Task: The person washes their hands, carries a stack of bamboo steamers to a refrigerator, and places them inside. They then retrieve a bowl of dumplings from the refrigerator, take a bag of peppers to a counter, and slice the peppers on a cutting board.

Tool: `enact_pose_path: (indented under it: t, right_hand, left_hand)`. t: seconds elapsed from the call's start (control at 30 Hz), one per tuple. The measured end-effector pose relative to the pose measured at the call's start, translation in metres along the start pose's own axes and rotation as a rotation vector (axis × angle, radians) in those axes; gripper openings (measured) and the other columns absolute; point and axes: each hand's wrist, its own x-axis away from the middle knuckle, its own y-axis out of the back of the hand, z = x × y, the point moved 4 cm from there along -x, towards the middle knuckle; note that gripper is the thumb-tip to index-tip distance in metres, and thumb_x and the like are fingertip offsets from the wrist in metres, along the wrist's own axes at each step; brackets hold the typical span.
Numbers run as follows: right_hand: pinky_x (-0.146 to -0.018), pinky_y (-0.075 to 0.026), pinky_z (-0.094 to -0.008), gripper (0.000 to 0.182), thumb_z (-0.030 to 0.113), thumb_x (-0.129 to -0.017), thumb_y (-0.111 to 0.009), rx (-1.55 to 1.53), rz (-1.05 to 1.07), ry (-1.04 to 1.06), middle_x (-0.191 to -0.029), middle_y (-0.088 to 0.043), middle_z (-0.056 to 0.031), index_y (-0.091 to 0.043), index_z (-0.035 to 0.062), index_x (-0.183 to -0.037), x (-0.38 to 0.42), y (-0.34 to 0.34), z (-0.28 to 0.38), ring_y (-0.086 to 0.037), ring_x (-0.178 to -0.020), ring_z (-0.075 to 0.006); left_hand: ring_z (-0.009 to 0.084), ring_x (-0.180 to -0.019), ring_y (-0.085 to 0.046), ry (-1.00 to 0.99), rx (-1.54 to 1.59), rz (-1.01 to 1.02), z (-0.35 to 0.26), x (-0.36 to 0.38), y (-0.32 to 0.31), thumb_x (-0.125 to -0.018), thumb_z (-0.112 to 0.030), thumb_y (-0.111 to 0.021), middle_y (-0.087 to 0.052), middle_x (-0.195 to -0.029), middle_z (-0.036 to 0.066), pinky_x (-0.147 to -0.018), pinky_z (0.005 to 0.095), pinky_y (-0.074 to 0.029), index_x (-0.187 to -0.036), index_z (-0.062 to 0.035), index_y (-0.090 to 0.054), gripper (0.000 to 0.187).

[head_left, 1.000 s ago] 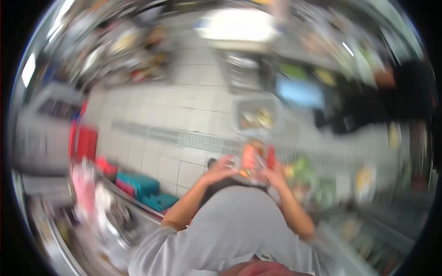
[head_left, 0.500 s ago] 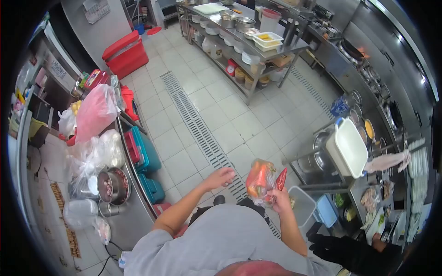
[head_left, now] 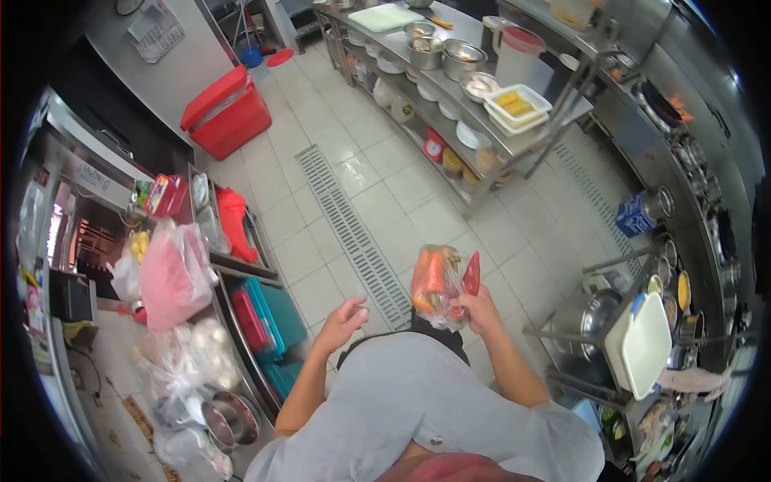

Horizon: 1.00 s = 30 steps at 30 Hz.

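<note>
My right hand [head_left: 477,308] grips a clear plastic bag of orange and red vegetables [head_left: 434,278], with a long red pepper [head_left: 471,273] sticking up beside it. The bag hangs in front of my body, above the tiled floor. My left hand [head_left: 346,321] is raised near my waist with its fingers apart and nothing in it. Left of that hand are teal bins [head_left: 274,317] under the counter edge.
On the left counter stand a pink plastic bag [head_left: 174,277], clear bags and a metal pot [head_left: 230,419]. A red cooler [head_left: 226,114] sits ahead. A steel table [head_left: 514,143] holds bowls. At right is a white tub [head_left: 638,345]. A floor drain [head_left: 353,233] runs forward.
The view has moved forward, and the steel table and left counter now appear nearer. The bag stays in my right hand. The co-worker's dark sleeve at the lower right has mostly left view.
</note>
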Motion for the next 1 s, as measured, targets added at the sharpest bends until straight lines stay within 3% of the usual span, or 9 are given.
enact_pose_path:
  t: [0.07,0.27,0.4,0.43,0.53,0.7,0.8,0.83,1.0]
  right_hand:
    - [-0.060,-0.053,-0.0298,0.043,0.000,-0.072,-0.068,0.102,0.104,-0.105,-0.090,-0.066,-0.0055,-0.059,-0.0002,-0.113,-0.064,-0.026,0.028,-0.063,-0.070,-0.0144]
    - [-0.051,-0.047,-0.0276,0.042,0.001,-0.071,-0.069,0.073,0.263,-0.040,-0.084,-0.062,-0.0027,-0.058,0.0015,-0.112,-0.223,-0.156,0.106,-0.059,-0.063,-0.0111]
    - [-0.059,-0.050,-0.0283,0.046,0.004,-0.070,-0.071,0.359,0.330,-0.107,-0.088,-0.062,-0.0036,-0.058,0.0007,-0.114,-0.312,-0.238,0.147,-0.061,-0.070,-0.0126]
    - [-0.061,-0.051,-0.0286,0.047,0.006,-0.070,-0.071,0.332,0.341,-0.038,-0.090,-0.063,-0.0044,-0.058,0.0006,-0.115,-0.338,-0.256,0.148,-0.061,-0.070,-0.0129]
    - [-0.063,-0.052,-0.0300,0.052,0.007,-0.069,-0.072,0.402,0.308,-0.047,-0.092,-0.064,-0.0039,-0.058,-0.0001,-0.118,-0.400,-0.305,0.177,-0.061,-0.074,-0.0140]
    - [-0.077,-0.054,-0.0317,0.063,0.014,-0.066,-0.076,0.598,0.200,0.113,-0.100,-0.068,-0.0112,-0.057,-0.0015,-0.124,-0.494,-0.355,0.229,-0.066,-0.088,-0.0168]
    - [-0.065,-0.054,-0.0307,0.060,0.010,-0.068,-0.074,0.579,0.117,0.104,-0.096,-0.066,-0.0065,-0.055,0.0005,-0.125,-0.547,-0.366,0.257,-0.065,-0.077,-0.0147]
    - [-0.077,-0.054,-0.0321,0.060,0.010,-0.067,-0.077,0.469,0.098,0.045,-0.098,-0.068,-0.0083,-0.058,-0.0015,-0.123,-0.563,-0.369,0.267,-0.066,-0.084,-0.0175]
    - [-0.063,-0.052,-0.0290,0.056,0.010,-0.069,-0.080,0.419,0.023,0.104,-0.095,-0.067,-0.0052,-0.059,0.0004,-0.119,-0.668,-0.364,0.317,-0.065,-0.075,-0.0134]
  left_hand:
    - [0.0186,-0.107,-0.064,-0.055,-0.031,-0.064,-0.023,-0.035,0.032,-0.101,-0.031,-0.058,-0.062,-0.126,0.014,-0.086,0.0318,-0.052,-0.146,-0.0037,-0.044,0.054]
    - [0.0218,-0.108,-0.063,-0.150,0.131,-0.164,-0.080,-0.149,0.126,-0.096,-0.031,-0.067,-0.054,-0.135,0.018,-0.087,0.0334,-0.053,-0.153,-0.0029,-0.029,0.074]
    - [0.0244,-0.116,-0.060,-0.231,0.320,-0.142,-0.121,-0.242,0.207,-0.089,-0.024,-0.076,-0.047,-0.142,0.022,-0.094,0.0389,-0.053,-0.156,-0.0038,-0.021,0.089]
    - [0.0258,-0.120,-0.058,-0.256,0.337,-0.089,-0.131,-0.269,0.229,-0.086,-0.029,-0.079,-0.045,-0.144,0.021,-0.094,0.0401,-0.053,-0.158,-0.0060,-0.015,0.099]
    - [0.0241,-0.124,-0.055,-0.187,0.609,0.058,-0.169,-0.335,0.282,-0.085,-0.033,-0.081,-0.047,-0.142,0.018,-0.097,0.0384,-0.052,-0.156,-0.0049,-0.020,0.098]
    - [0.0208,-0.125,-0.054,-0.201,0.594,0.195,-0.251,-0.430,0.348,-0.088,-0.027,-0.077,-0.051,-0.138,0.012,-0.101,0.0362,-0.049,-0.148,-0.0029,-0.030,0.080]
    - [0.0206,-0.125,-0.055,-0.146,0.576,0.243,-0.302,-0.489,0.376,-0.088,-0.021,-0.075,-0.052,-0.137,0.012,-0.103,0.0365,-0.048,-0.146,-0.0018,-0.033,0.074]
    - [0.0208,-0.125,-0.055,-0.129,0.568,0.264,-0.314,-0.510,0.383,-0.088,-0.019,-0.074,-0.052,-0.136,0.012,-0.103,0.0369,-0.048,-0.146,-0.0015,-0.033,0.073]
    - [0.0200,-0.122,-0.056,-0.151,0.475,0.356,-0.360,-0.639,0.420,-0.086,-0.018,-0.075,-0.053,-0.135,0.011,-0.100,0.0366,-0.049,-0.144,-0.0006,-0.036,0.072]
